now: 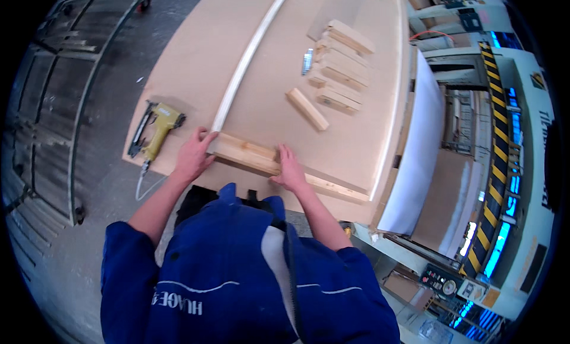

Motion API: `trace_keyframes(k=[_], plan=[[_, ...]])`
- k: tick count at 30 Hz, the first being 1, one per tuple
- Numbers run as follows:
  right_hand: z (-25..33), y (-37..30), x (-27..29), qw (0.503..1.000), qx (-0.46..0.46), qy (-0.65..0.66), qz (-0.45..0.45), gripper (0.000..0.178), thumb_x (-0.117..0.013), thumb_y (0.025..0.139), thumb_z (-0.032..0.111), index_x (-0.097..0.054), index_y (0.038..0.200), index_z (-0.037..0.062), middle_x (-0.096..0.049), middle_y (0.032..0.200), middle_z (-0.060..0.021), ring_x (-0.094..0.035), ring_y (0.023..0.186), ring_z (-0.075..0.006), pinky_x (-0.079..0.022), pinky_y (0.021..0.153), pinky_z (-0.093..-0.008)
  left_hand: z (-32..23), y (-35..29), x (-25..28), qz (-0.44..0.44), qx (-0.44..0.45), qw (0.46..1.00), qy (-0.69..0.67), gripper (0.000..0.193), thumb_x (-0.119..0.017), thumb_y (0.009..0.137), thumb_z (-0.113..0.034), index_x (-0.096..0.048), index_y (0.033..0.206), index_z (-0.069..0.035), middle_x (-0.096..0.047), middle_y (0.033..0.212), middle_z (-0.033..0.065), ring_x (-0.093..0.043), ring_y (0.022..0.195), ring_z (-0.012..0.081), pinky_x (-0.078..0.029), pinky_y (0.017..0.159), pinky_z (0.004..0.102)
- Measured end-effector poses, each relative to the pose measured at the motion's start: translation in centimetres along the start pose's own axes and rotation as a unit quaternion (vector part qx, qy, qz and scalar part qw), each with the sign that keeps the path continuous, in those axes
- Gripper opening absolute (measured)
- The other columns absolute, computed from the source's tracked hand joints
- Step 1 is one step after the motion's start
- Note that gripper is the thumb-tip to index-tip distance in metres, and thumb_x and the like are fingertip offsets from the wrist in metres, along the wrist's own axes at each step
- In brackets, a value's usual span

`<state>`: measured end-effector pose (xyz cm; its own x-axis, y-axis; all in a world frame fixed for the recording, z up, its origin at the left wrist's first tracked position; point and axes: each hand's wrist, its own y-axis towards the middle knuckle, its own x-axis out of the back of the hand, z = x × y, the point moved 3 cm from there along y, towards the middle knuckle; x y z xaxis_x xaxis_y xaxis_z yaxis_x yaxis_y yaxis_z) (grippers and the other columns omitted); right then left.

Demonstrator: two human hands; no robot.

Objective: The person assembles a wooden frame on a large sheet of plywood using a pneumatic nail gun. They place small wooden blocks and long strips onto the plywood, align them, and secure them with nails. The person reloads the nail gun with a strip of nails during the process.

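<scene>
Both hands press a wooden batten [261, 157] flat along the near edge of the large board [196, 65].

Left hand [194, 154] grips its left end, right hand [289, 169] lies flat, fingers spread, mid-length. Pale, knotty, unfixed as far as shows (nailer [155, 130] lies untouched). One long strip [246, 59] is laid; short blocks [338, 62] wait stacked.

Both forearms reach forward from rolled blue sleeves, the left hand [195, 154] pressed down with fingers curled, the right hand [289, 169] flat, palm down, fingers together.
</scene>
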<state>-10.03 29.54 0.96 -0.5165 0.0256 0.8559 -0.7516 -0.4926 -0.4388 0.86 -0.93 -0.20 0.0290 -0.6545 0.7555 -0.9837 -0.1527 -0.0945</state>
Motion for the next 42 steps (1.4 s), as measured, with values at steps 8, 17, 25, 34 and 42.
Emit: trace_keyframes(k=[8,17,25,34,42], plan=[[-5.0,-2.5,-0.1,0.998,0.021,0.062,0.004,0.054,-0.076,0.074,0.007,-0.065,0.126,0.0105,-0.062,0.108,-0.0171,-0.062,0.105,-0.0394,-0.052,0.092,-0.0467,-1.5,3.0,2.4,0.124,-0.008,0.991,0.04,0.089,-0.085,0.065,-0.007,-0.051,0.146,-0.021,-0.042,0.139,0.0177,-0.063,0.111,0.0371,-0.057,0.094,0.0442],[-4.9,-2.7,-1.1,0.995,0.049,0.067,-0.05,0.047,-0.071,0.074,0.007,-0.07,0.121,0.0064,-0.07,0.107,-0.0196,-0.066,0.103,-0.0396,-0.054,0.092,-0.0468,-1.7,4.0,1.7,0.158,-0.022,0.985,0.069,0.082,-0.081,0.064,-0.002,-0.053,0.139,-0.017,-0.041,0.134,0.0241,-0.062,0.109,0.0447,-0.057,0.092,0.0471],[-5.8,-1.7,-2.2,0.998,-0.035,0.042,-0.02,0.05,-0.071,0.073,0.011,-0.071,0.122,0.0112,-0.073,0.104,-0.0198,-0.068,0.098,-0.0407,-0.055,0.09,-0.0511,-1.4,3.9,1.1,0.155,-0.046,0.982,0.101,0.09,-0.084,0.061,-0.004,-0.052,0.143,-0.021,-0.044,0.131,0.0276,-0.055,0.119,0.0467,-0.054,0.097,0.0477],[-6.0,-2.2,-1.3,0.997,-0.019,0.065,-0.035,0.048,-0.068,0.072,0.012,-0.071,0.12,0.0101,-0.073,0.106,-0.0189,-0.068,0.101,-0.0399,-0.055,0.092,-0.0502,-4.2,4.5,2.2,0.153,-0.051,0.981,0.111,0.079,-0.087,0.065,-0.009,-0.054,0.135,-0.018,-0.043,0.126,0.0263,-0.06,0.109,0.0459,-0.057,0.089,0.0489],[-5.6,-2.0,-2.4,0.997,-0.038,0.064,-0.035,0.045,-0.069,0.073,0.009,-0.073,0.118,0.0104,-0.072,0.108,-0.0215,-0.068,0.101,-0.0415,-0.055,0.091,-0.0491,-1.0,4.4,-0.2,0.154,-0.055,0.979,0.126,0.074,-0.076,0.067,0.001,-0.049,0.135,-0.01,-0.045,0.123,0.0286,-0.061,0.107,0.0459,-0.057,0.085,0.0495]])
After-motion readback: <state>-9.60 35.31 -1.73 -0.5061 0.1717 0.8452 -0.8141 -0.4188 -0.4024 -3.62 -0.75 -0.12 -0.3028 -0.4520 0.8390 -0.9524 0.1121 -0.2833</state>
